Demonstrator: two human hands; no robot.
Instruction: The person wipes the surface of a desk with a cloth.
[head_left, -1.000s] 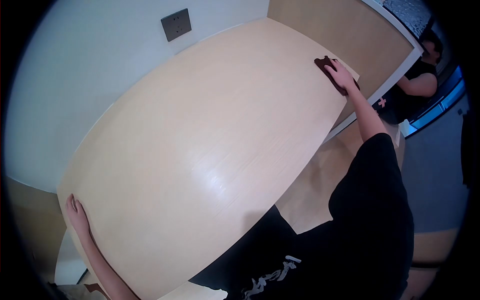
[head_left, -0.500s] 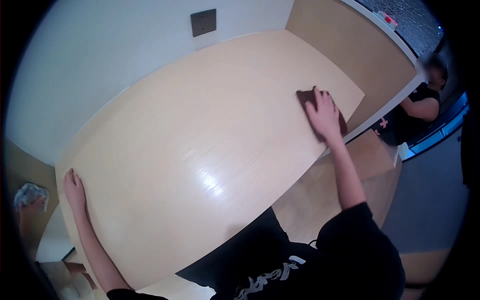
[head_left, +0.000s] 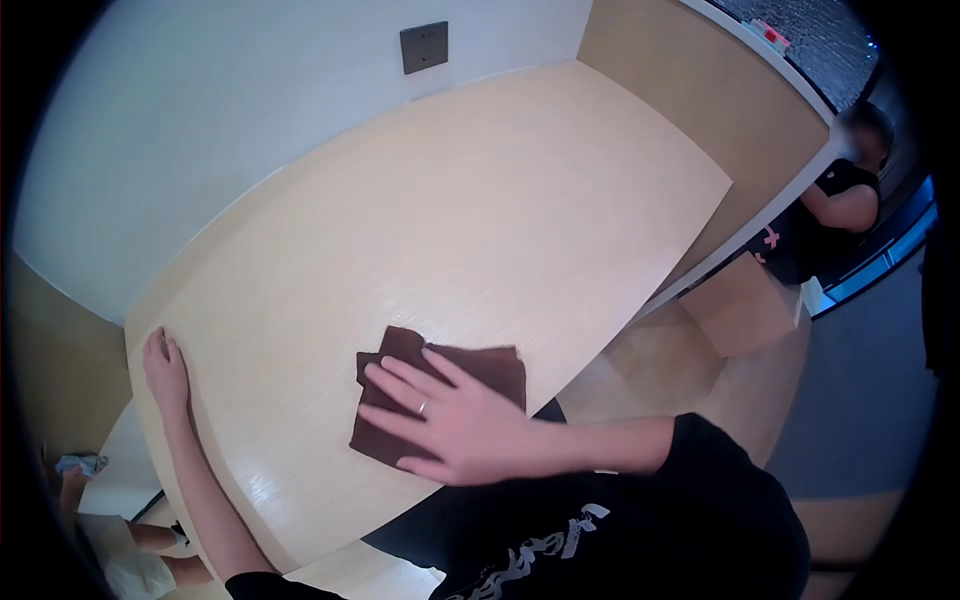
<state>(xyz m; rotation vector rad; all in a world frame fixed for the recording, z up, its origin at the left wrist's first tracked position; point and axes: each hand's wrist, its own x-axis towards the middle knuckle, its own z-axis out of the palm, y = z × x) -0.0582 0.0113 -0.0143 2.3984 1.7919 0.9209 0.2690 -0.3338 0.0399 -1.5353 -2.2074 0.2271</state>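
My right hand [head_left: 450, 420] lies flat with spread fingers on a dark brown cloth [head_left: 470, 365]. The cloth is partly folded and rests on the light wood tabletop [head_left: 430, 230] near its front edge. A ring shows on one finger. At the table's left end, my left hand [head_left: 168, 370] rests by the edge, holding no object that I can see. Its thumb is apart from the fingers, whose tips are partly hidden.
A wall with a dark socket plate [head_left: 424, 47] runs behind the table. On the right stands a wood partition [head_left: 690, 110], with a seated person [head_left: 845, 205] beyond it. At lower left, another person's hand holds a pale cloth [head_left: 82, 464]. A wood bench [head_left: 740, 305] is at right.
My right hand has moved the brown cloth from the table's right end leftward and toward me. My left hand stays at the left edge. The other person's pale cloth is lower in view.
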